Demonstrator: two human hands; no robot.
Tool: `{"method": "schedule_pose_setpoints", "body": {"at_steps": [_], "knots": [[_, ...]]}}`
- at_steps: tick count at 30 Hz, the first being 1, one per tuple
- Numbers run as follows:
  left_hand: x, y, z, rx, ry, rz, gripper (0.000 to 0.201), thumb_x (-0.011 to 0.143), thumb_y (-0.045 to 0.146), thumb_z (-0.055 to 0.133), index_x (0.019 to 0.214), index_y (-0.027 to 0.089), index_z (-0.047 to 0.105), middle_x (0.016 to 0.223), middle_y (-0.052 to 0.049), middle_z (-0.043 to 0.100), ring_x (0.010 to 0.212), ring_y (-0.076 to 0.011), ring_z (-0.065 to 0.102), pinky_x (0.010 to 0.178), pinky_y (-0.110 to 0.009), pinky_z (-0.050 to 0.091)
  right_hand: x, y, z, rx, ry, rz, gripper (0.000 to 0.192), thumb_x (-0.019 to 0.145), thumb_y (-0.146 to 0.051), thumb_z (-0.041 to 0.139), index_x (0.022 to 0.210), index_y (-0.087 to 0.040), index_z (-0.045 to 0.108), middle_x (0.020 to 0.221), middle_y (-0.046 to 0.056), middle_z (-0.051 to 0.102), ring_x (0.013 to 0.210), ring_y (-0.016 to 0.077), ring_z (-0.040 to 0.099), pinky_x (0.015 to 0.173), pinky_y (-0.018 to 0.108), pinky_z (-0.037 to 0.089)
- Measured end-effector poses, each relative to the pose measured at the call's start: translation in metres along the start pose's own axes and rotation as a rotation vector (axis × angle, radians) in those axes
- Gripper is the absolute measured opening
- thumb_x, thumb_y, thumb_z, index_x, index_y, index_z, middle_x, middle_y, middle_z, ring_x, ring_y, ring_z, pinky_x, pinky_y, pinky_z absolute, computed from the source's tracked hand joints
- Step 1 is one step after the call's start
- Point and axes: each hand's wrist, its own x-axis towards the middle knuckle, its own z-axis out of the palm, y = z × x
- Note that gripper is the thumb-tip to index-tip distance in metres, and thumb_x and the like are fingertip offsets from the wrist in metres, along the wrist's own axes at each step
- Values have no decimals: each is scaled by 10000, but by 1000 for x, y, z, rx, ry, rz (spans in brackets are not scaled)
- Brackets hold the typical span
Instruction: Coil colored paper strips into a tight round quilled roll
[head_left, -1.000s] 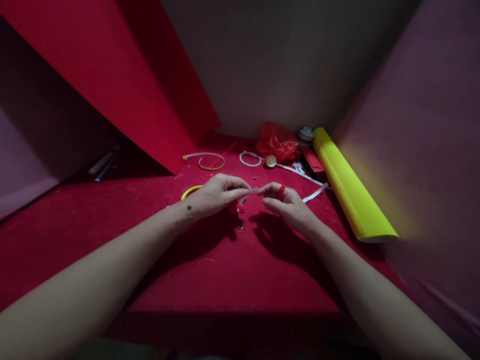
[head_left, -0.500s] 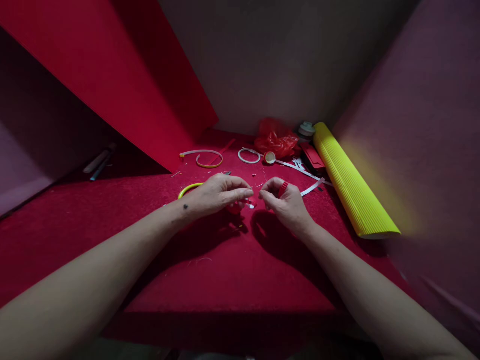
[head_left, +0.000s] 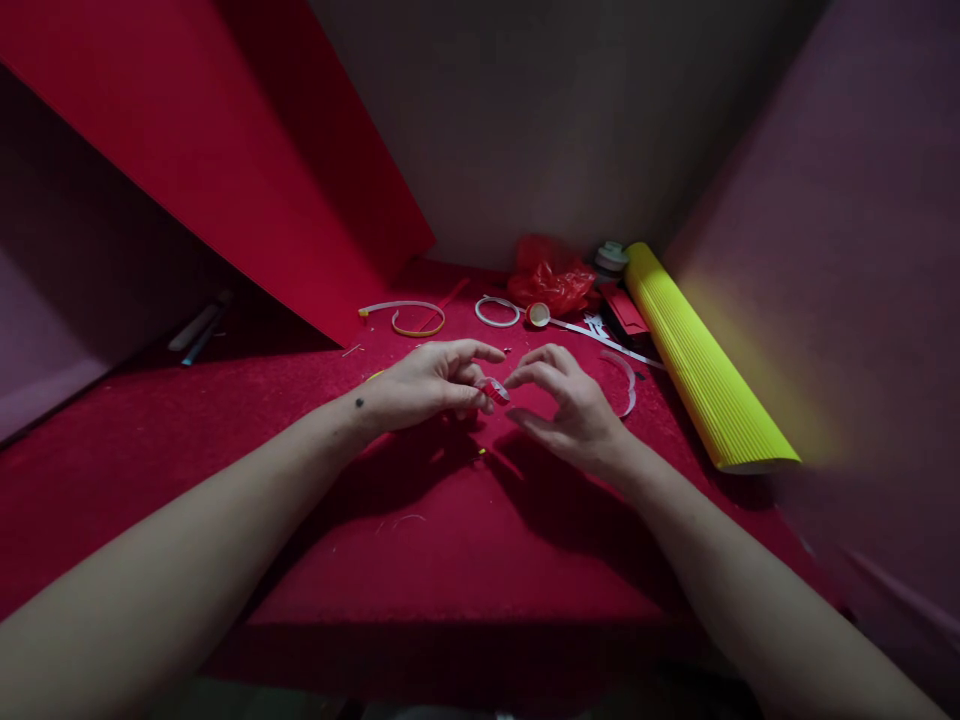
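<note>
Red paper piece (head_left: 494, 390), small and folded-looking, pinched at the left hand (head_left: 424, 385) between thumb and middle fingers, index finger stretched out above. Sits low over the red felt mat (head_left: 450, 540), well in front of the yellow corrugated roll (head_left: 697, 365) and off to its left. Right hand (head_left: 574, 410) just beside, fingers loosely curled and slightly spread, fingertips near the piece but apart from it; holding nothing, as far as can be told. Too small and dim to say how the piece is shaped.

Judging progress: looks mid-way through, one small part formed and gripped, not yet joined to anything visible. Plenty of loose stock around: curved white paper strip (head_left: 626, 385) lying just right of the right hand, toward the roll; more white strips (head_left: 600, 345) further back beside the roll's near side; white ring (head_left: 498, 312) and yellow-edged ring (head_left: 418, 320) left of the roll, toward the back; red plastic bag (head_left: 551, 280) by the roll's far end. Large red sheet (head_left: 225, 150) leaning up far left of the roll.
</note>
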Motion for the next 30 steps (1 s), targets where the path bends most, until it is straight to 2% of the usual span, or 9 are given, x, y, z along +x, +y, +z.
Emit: {"method": "schedule_pose_setpoints", "body": {"at_steps": [5,10,15,17,21,24,26,28,30], "knots": [[1,1,2,-50,6,-1,507,684,106,630,1164,143,472,662,34,610,524,-81,524,518,-225,400,1,-7,19,20,98,-14,87,795,-162,589,822,-203,517,849,52,521,819,181,525,727,327,460],[2,-1,2,-9,44,4,519,676,123,632,1172,142,481,629,44,595,468,-72,495,492,-221,406,1,-9,14,173,135,29,83,806,-157,568,762,-203,515,801,31,537,790,161,537,730,315,451],[1,-7,6,347,85,123,529,749,129,556,1264,154,436,669,23,641,567,-107,564,582,-240,439,1,-10,12,330,185,269,29,798,-200,593,812,-186,571,737,7,576,696,128,539,672,282,443],[1,-8,7,569,103,189,538,771,120,536,1294,156,417,716,5,672,653,-127,602,665,-261,450,2,-10,11,422,178,366,148,792,-204,588,938,-181,599,674,-16,563,603,108,512,574,251,419],[0,-7,9,847,61,256,572,777,96,533,1326,170,392,794,-9,707,765,-148,628,800,-303,432,4,-4,1,750,29,651,269,765,-218,585,1028,-178,622,515,-54,533,381,70,375,384,211,300],[-1,-4,9,836,7,244,635,783,95,528,1378,167,319,777,1,704,720,-133,623,752,-269,435,5,4,-6,1111,-102,818,355,747,-160,535,1093,-199,601,566,-40,604,336,58,354,415,229,400],[-2,-3,8,800,-20,237,669,780,93,525,1400,149,280,761,-1,695,687,-126,614,693,-242,432,5,9,-8,1266,-61,856,326,780,-155,474,1076,-190,606,689,8,666,433,86,498,539,272,497],[-2,-4,7,771,-36,240,689,773,89,522,1409,138,262,768,-9,688,674,-122,607,657,-227,426,5,11,-7,1349,3,811,308,833,-168,391,1047,-176,612,915,72,699,714,141,649,713,334,535],[-2,-6,6,729,-43,245,701,766,91,526,1412,135,257,782,-17,680,669,-121,601,629,-221,424,5,9,-6,1362,25,702,338,851,-159,337,1060,-176,603,1120,87,657,1007,177,631,858,386,508]]}}
